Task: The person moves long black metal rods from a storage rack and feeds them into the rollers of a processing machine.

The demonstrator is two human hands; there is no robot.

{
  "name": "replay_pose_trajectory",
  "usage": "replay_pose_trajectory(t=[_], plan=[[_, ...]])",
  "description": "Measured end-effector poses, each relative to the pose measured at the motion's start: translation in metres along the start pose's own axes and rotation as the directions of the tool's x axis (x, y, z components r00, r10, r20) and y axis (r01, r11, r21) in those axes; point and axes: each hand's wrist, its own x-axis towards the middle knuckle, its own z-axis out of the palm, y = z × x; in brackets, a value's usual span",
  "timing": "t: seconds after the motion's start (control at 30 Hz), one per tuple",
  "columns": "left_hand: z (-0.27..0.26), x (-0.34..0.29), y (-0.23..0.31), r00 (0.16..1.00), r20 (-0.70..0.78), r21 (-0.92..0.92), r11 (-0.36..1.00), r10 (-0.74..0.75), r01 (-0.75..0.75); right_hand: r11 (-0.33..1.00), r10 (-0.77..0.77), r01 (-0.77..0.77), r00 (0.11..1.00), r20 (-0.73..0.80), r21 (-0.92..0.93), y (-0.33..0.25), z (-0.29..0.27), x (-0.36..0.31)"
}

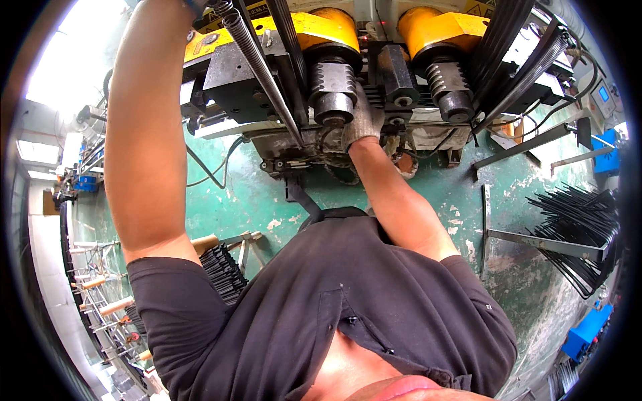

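Rollers: two dark ribbed rollers, left roller [332,90] and right roller [447,85], stand side by side under yellow covers [321,30] on the machine [234,80]; a dark block [396,73] sits between them.
Right hand: gloved right hand [363,119] reaches up into the gap just beside the left roller, below the block, probably because that is where stock goes in. Its fingers are hidden behind the roller and the glove, so I cannot tell whether they are curled on anything or loose.
Left hand: left arm [144,134] is raised high along the machine's left side, and the hand itself runs off the top edge. Its fingers do not show.
Rods: a threaded rod [257,63] slants down across the machine front from the upper left toward the left roller; a bundle of thin black rods [511,57] leans in from the upper right, seemingly staged near the right roller.
Table: green, chipped table [261,200] carries the machine; cables [210,170] trail over it at left.
Stock: a heap of thin black rods [575,224] lies at right on a metal bracket [542,244], within arm's reach of the rollers; another black bundle [224,271] sits at lower left by a rack [100,294] of wooden-handled pieces.
Body: dark shirt [334,301] fills the lower frame, pressed close to the table edge so the hand can reach in.
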Motion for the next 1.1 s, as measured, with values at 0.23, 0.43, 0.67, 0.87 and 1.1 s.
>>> replay_pose_trajectory(t=[0.23, 0.43, 0.67, 0.87, 1.1], plan=[[-0.038, -0.03, -0.004, 0.926, 0.293, 0.075, 0.96, 0.237, -0.269, 0.996, 0.081, -0.084, 0.995, -0.06, -0.039, -0.008, 0.006, -0.034], [-0.035, -0.032, 0.016, 0.899, 0.352, -0.381, 0.838, -0.26, 0.391, 0.999, -0.005, 0.006, 1.0, -0.029, 0.047, 0.0, -0.016, -0.015], [-0.037, -0.032, 0.019, 0.901, 0.347, -0.337, 0.862, -0.259, 0.378, 0.998, -0.057, 0.057, 0.998, 0.008, 0.0, 0.014, -0.029, 0.002], [-0.032, -0.029, 0.016, 0.889, 0.362, -0.399, 0.815, -0.28, 0.419, 0.99, -0.137, 0.136, 0.99, -0.028, -0.034, 0.015, -0.026, 0.002], [-0.026, -0.028, 0.017, 0.904, 0.375, -0.493, 0.781, -0.206, 0.383, 0.987, -0.112, 0.108, 0.993, -0.023, -0.115, 0.012, -0.026, 0.0]])
